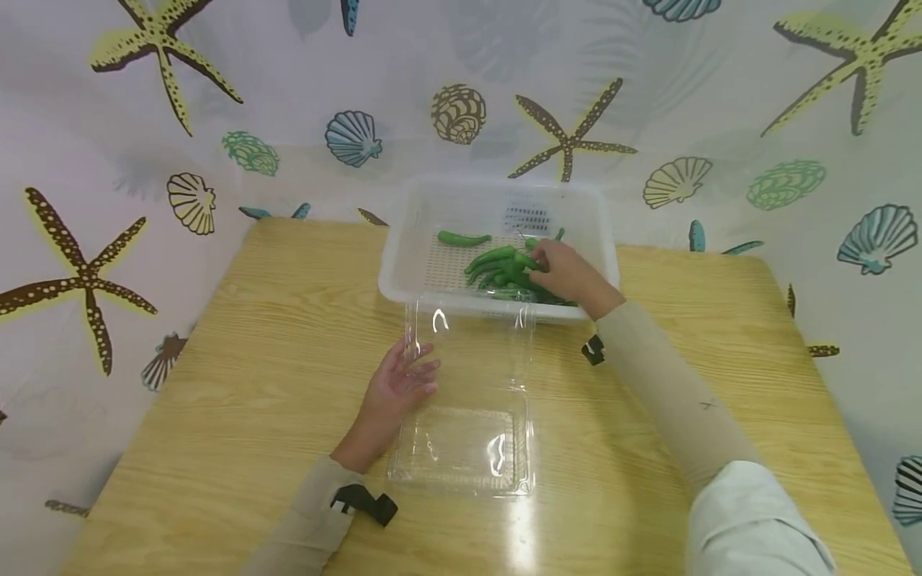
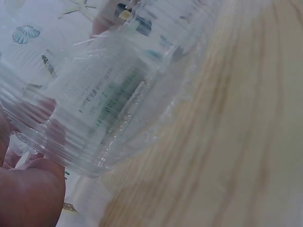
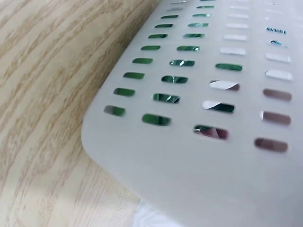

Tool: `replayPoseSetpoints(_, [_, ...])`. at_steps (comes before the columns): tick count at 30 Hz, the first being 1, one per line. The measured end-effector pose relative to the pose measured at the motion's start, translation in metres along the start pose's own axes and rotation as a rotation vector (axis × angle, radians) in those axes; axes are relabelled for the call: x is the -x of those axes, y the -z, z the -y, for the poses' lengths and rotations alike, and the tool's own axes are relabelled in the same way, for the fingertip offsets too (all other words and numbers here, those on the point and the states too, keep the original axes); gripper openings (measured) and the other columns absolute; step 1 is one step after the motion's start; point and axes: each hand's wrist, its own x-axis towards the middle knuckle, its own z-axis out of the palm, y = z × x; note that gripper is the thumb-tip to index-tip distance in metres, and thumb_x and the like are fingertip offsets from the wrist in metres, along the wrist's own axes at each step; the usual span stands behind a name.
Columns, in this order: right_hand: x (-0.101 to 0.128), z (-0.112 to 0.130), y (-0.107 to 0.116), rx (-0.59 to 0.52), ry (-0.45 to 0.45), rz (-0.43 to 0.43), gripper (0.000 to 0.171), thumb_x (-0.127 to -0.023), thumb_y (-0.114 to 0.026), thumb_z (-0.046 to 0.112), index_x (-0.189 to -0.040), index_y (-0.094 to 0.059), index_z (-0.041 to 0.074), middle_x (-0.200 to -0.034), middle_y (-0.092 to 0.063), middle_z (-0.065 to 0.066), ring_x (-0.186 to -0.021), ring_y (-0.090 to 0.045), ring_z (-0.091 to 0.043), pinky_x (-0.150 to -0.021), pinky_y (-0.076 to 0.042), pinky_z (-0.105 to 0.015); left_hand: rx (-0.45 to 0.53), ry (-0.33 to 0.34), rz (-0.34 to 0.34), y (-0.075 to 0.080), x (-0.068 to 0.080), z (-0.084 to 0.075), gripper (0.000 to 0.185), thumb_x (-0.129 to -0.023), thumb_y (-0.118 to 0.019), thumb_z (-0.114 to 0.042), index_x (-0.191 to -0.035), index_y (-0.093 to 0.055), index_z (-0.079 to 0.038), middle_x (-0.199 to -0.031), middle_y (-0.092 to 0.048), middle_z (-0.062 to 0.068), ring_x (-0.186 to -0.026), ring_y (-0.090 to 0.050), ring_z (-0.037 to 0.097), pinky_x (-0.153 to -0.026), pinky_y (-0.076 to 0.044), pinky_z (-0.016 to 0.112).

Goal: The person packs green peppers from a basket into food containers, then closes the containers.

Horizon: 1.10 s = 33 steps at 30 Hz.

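A white plastic basket (image 1: 392, 264) holds several green chili peppers (image 1: 493, 260). Reaching into it, my right hand (image 1: 569, 272) pinches a green pepper among the pile. In front of the basket stands a clear plastic hinged box (image 1: 464, 448), its lid (image 1: 471, 344) raised toward the basket's near rim. My left hand (image 1: 392, 388) holds the lid's left edge. In the left wrist view the thumb (image 2: 35, 189) is in front, with other fingers showing through the plastic. The right wrist view shows the basket's slotted wall (image 3: 142, 161), with green peppers and parts of the hand behind the slots.
A wood-grain table (image 1: 274, 336) carries the box and the basket. Behind it and along both sides hangs a white sheet (image 1: 302, 72) printed with starfish and shells. One pepper (image 1: 463, 239) lies apart on the left of the basket's floor.
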Motion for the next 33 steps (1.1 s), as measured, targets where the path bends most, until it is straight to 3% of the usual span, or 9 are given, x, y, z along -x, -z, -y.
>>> replayPoseSetpoints(6, [-0.0010,0.0033,-0.0007,-0.029,-0.006,-0.009,0.034,-0.090,-0.059,0.015,-0.118,-0.048,-0.001,-0.106,-0.053,-0.014,-0.099,-0.050,-0.028,-0.087,-0.046,-0.043,-0.013,0.012,0.027,0.0039,0.0003,-0.0025,0.081,-0.083,-0.061,0.012,-0.147,-0.017,-0.008,-0.143,-0.030,0.025,-0.124,-0.043,0.035,-0.099,-0.043,0.036])
replayPoseSetpoints(23, [0.0004,0.0043,0.0011,-0.018,-0.024,0.011,0.036,-0.092,-0.056,0.016,-0.124,-0.048,0.001,-0.114,-0.054,-0.014,-0.107,-0.049,-0.028,-0.093,-0.044,-0.044,-0.017,-0.011,0.003,0.0013,0.0008,-0.0005,0.080,-0.082,-0.062,0.012,-0.146,-0.021,-0.010,-0.142,-0.033,0.026,-0.122,-0.045,0.035,-0.098,-0.044,0.036])
replayPoseSetpoints(33, [-0.0001,0.0009,0.0032,-0.067,-0.021,-0.058,0.042,-0.091,-0.056,0.018,-0.128,-0.047,0.000,-0.117,-0.056,-0.014,-0.108,-0.052,-0.027,-0.095,-0.045,-0.042,-0.012,-0.010,0.005,0.0017,0.0006,-0.0002,0.079,-0.082,-0.062,0.012,-0.146,-0.022,-0.010,-0.141,-0.035,0.025,-0.122,-0.042,0.040,-0.096,-0.046,0.036])
